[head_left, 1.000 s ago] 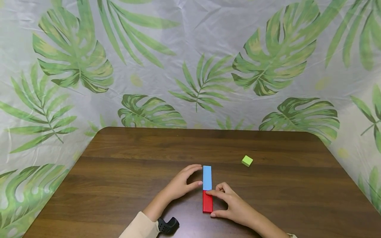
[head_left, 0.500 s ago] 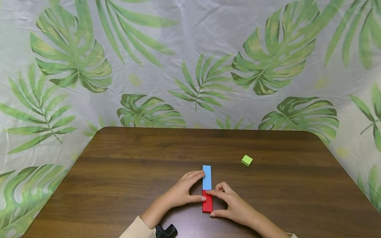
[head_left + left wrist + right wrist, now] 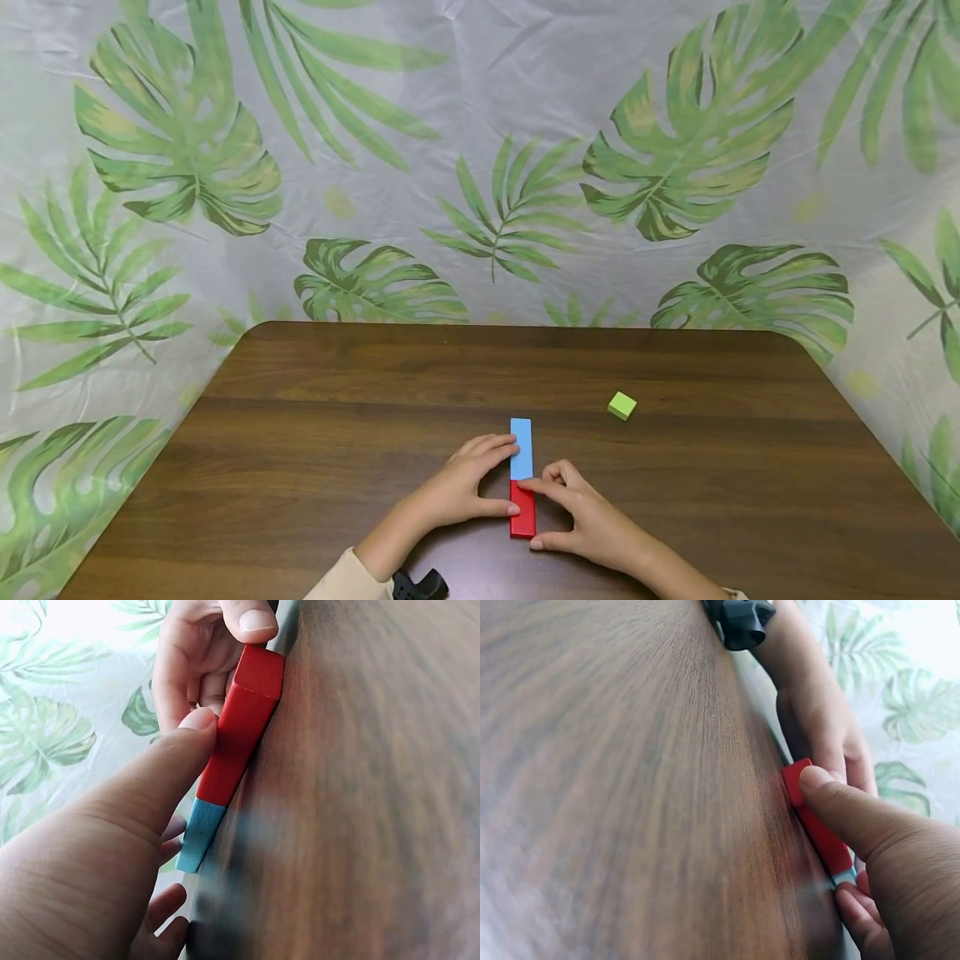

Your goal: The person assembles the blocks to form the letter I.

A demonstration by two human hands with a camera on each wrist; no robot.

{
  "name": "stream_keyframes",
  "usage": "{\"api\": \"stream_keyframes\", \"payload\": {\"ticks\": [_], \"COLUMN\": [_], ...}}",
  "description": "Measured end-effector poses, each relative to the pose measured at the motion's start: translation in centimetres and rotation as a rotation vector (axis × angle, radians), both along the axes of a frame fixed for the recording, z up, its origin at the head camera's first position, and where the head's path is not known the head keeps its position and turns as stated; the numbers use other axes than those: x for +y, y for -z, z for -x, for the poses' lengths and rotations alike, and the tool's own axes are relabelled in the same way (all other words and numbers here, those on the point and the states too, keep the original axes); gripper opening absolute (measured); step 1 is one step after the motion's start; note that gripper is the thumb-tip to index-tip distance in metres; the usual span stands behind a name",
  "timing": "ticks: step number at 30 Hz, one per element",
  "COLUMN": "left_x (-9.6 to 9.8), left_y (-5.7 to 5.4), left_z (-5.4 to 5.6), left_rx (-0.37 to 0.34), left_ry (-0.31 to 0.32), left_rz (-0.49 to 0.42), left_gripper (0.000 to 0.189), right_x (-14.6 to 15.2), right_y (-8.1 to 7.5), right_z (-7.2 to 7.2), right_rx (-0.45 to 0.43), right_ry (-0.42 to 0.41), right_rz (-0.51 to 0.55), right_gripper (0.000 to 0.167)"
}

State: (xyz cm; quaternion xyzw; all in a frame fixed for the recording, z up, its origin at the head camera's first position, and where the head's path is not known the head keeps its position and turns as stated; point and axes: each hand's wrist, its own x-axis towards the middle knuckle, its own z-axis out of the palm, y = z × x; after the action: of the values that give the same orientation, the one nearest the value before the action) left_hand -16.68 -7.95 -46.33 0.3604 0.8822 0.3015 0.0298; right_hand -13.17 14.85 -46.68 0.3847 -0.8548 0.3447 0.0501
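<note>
We are seeing the left hand (image 3: 453,490) sitting differently from a second ago. Then, its fingers were hovering by the far end of the blue block (image 3: 522,461), with the thumb beside that block's near part; now the thumb is touching the left side of the red block (image 3: 525,522), lower in the frame, while the fingertips are resting at the blue block's left edge. We are finding a wide gap between its thumb and fingers. The right hand (image 3: 588,517) is keeping its place, its thumb and index finger holding the red block by its near and far ends. The two blocks are lying end to end in one line, just below and right of the centre of the frame, blue above red. The green block (image 3: 622,406) is staying apart, to their upper right.

Underneath, we are looking at a brown wood-grain desk (image 3: 337,392), filling the lower half, its far corners curving and a pale sheen showing near the bottom middle. Behind it, a greyish-white cloth (image 3: 510,83) is hanging across the upper half, creasing at the top middle and carrying printed green leaves (image 3: 690,142). At the bottom edge, a cream sleeve (image 3: 347,579) is covering the left forearm, and a black fitting (image 3: 422,587) is jutting out beside it.
</note>
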Motion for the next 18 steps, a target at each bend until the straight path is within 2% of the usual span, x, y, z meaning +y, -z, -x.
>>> {"api": "stream_keyframes", "payload": {"ticks": [3, 6, 10, 18], "left_x": [0.0, 0.0, 0.0, 0.0], "left_y": [0.0, 0.0, 0.0, 0.1], "left_z": [0.0, 0.0, 0.0, 0.0], "left_rx": [-0.002, 0.002, 0.011, 0.007], "left_ry": [-0.001, -0.002, -0.004, -0.015], "left_rz": [-0.004, -0.009, -0.014, -0.01], "left_gripper": [0.074, 0.073, 0.073, 0.074], "right_x": [0.0, 0.1, 0.3, 1.0], "right_y": [-0.1, -0.3, -0.4, -0.5], "right_z": [-0.1, 0.0, 0.4, 1.7], "right_rx": [-0.025, -0.032, 0.014, 0.094], "right_ry": [0.003, -0.018, -0.024, 0.08], "right_rz": [0.02, 0.087, 0.16, 0.168], "right_gripper": [0.056, 0.052, 0.051, 0.053]}}
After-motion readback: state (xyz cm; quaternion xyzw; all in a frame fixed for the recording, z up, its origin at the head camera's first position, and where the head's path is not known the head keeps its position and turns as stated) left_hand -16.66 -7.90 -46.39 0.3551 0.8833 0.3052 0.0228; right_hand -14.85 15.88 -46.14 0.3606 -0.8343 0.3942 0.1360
